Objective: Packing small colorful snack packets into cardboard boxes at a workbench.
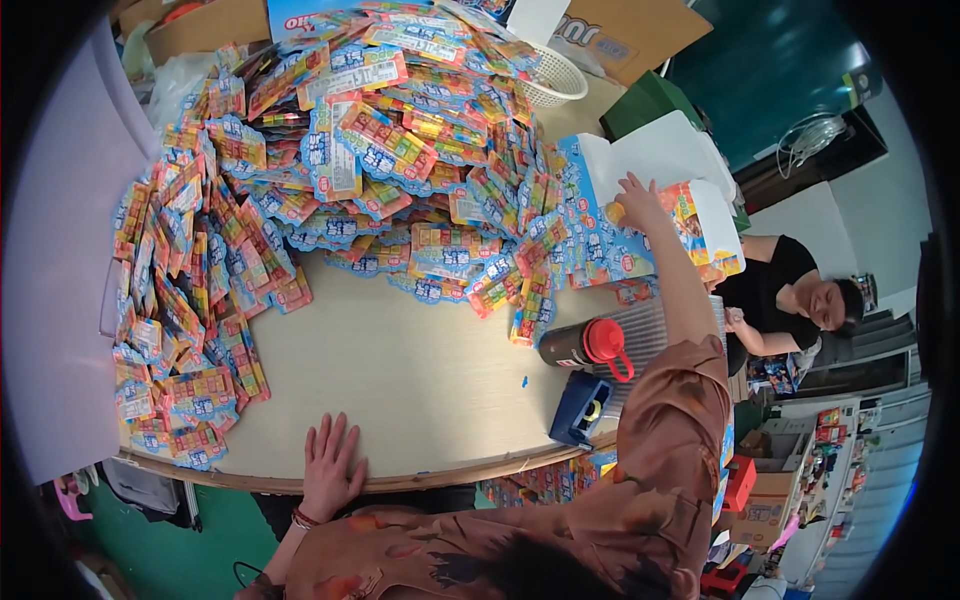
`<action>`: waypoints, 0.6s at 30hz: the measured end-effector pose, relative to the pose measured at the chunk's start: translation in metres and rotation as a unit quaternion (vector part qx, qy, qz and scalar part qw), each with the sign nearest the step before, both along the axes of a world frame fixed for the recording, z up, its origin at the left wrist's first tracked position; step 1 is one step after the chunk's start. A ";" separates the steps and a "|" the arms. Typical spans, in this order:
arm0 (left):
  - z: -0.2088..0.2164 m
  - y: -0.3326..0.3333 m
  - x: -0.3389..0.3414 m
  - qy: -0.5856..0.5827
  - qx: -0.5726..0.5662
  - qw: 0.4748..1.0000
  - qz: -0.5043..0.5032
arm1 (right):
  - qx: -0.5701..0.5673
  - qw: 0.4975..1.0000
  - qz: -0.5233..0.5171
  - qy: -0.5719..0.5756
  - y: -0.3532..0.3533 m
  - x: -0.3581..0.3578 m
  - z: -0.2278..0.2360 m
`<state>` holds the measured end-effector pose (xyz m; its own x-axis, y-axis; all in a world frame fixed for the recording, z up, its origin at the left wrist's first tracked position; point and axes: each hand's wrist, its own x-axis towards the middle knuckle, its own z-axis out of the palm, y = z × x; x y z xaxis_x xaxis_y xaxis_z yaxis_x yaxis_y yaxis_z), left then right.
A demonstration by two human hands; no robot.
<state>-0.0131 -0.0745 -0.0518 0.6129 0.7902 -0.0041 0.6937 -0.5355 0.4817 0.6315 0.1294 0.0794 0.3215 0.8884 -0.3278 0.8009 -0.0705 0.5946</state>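
My left hand [333,465] lies flat at the table's front edge, fingers spread, with nothing in it. On the far right my right hand [642,205] reaches out over an open cardboard display box [690,155] with a white inside and blue printed front. Its fingers are apart, and I see nothing gripped. A large heap of colourful, scallop-edged flat packets [390,140] covers the back of the table. More packets [200,290] spill down the left side. Several packets [535,265] lie near the box, below my right hand.
A dark bottle [565,346] with a red lid stands right of centre, beside a blue tape dispenser [580,408]. Behind the heap are a white basket [552,78] and a cardboard carton [630,35]. A pale panel [60,250] borders the left. Another person [790,300] is at the right.
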 end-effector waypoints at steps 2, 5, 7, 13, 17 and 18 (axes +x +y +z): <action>0.000 0.002 0.001 0.002 0.002 1.000 0.001 | 0.019 0.993 0.111 -0.024 -0.003 -0.010 0.005; -0.001 0.005 0.003 -0.003 0.009 1.000 -0.004 | 0.056 0.996 0.063 0.006 -0.003 -0.003 0.007; -0.002 0.006 0.005 -0.008 0.013 1.000 -0.009 | 0.071 0.996 0.046 -0.023 -0.005 0.001 0.029; -0.006 0.001 -0.004 -0.031 0.014 0.999 -0.012 | 0.146 0.959 0.199 -0.137 -0.031 -0.073 0.151; 0.003 0.015 -0.020 -0.296 -0.083 0.946 0.100 | 0.207 0.892 0.372 -0.152 -0.084 -0.184 0.202; 0.013 0.030 -0.020 -0.427 -0.108 0.882 0.168 | 0.211 0.875 0.410 -0.148 -0.098 -0.206 0.207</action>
